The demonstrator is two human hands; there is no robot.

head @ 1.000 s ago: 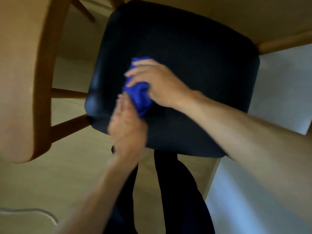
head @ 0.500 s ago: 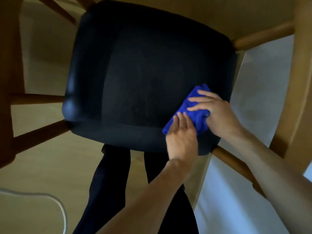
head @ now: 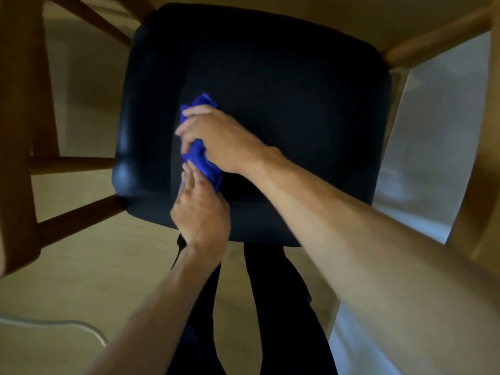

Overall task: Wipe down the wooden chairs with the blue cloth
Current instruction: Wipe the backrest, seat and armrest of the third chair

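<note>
The blue cloth (head: 201,161) is being held bunched on the dark seat cushion (head: 284,109), left of centre in the frame. It is being gripped by the right hand (head: 219,139), whose fingers are curled over and around the wad. The left hand (head: 200,209), just below it in the frame, is being kept with fingers straight and together, their tips touching the lower end of the cloth; nothing is being grasped by it.

Risks, as judged: because the cloth is being kept wadded rather than spread, only a narrow strip of cushion is likely being covered per pass, and patches could be missed. The loose tail by the left fingertips could be dragged out of the grip if pressure is uneven. The wooden chair frame (head: 16,131), running down the left edge of the frame, is not being touched by the cloth at all, so the wood named in the task could be left undone if attention is being held on the cushion.

Surface: the cushion is being seen as smooth and faintly glossy, with a highlight at its lower-left corner. A wooden rail (head: 433,36) is being seen at upper right. Below, a pale wood floor (head: 94,280) is showing, with a light cable (head: 67,324) lying at lower left and dark trouser legs (head: 270,307) at bottom centre
</note>
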